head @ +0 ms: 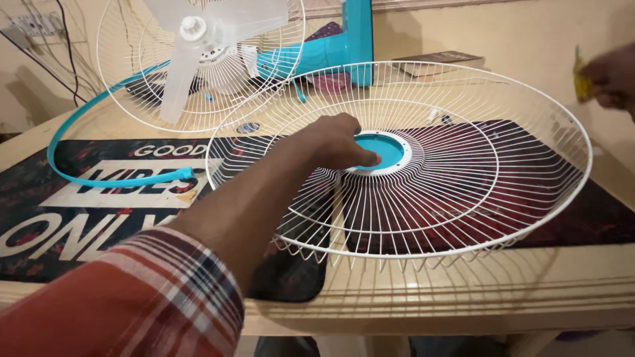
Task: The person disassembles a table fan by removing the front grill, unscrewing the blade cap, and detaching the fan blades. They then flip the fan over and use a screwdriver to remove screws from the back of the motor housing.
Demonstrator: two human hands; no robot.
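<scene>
Head view: the left hand (334, 142) lies curled on the teal centre hub (390, 149) of the white wire fan guard (463, 198), fingertips pressing it rather than gripping, while the guard rests tilted on the table (463, 291). The right hand (612, 76), beyond the guard's far right rim, is pinched shut on a small yellow object (581, 82). Behind the guard's left rim lie the fan body (211, 53) and a loose teal rim band (99, 152); steadying the guard seems the step in hand.
</scene>
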